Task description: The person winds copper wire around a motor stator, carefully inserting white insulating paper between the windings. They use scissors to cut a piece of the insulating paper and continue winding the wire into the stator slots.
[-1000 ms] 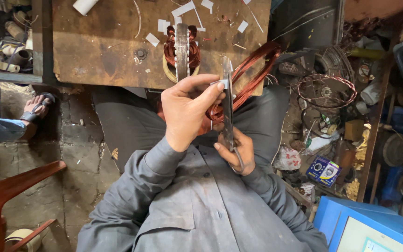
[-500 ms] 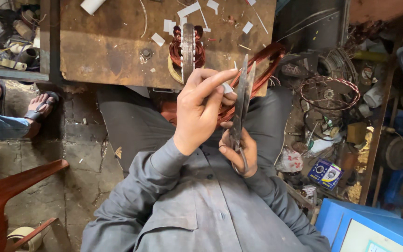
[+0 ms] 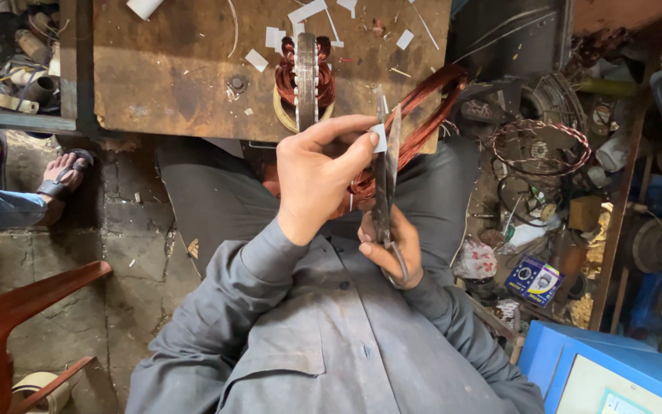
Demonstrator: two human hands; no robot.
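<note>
A seated person in a grey shirt [image 3: 323, 345] works over the lap at the edge of a worn wooden table [image 3: 170, 69]. The left hand [image 3: 317, 178] pinches a small white slip of paper [image 3: 378, 138] between thumb and forefinger, its grip closed on the slip, holding it against the blades of a pair of scissors [image 3: 385, 180]. The right hand [image 3: 391, 247] sits lower, just above the chest, fingers wrapped through the scissor handles in a closed grip; the blades point up and away, nearly shut on the paper. Behind the hands a bundle of copper wire [image 3: 423, 119] loops from the lap up toward the table. On the table, just beyond the left hand, stands a motor winding [image 3: 304, 73] wound with copper, with cut paper scraps [image 3: 273, 37] scattered around it. Another person's sandalled foot [image 3: 63, 178] rests on the stone floor at the left.
</note>
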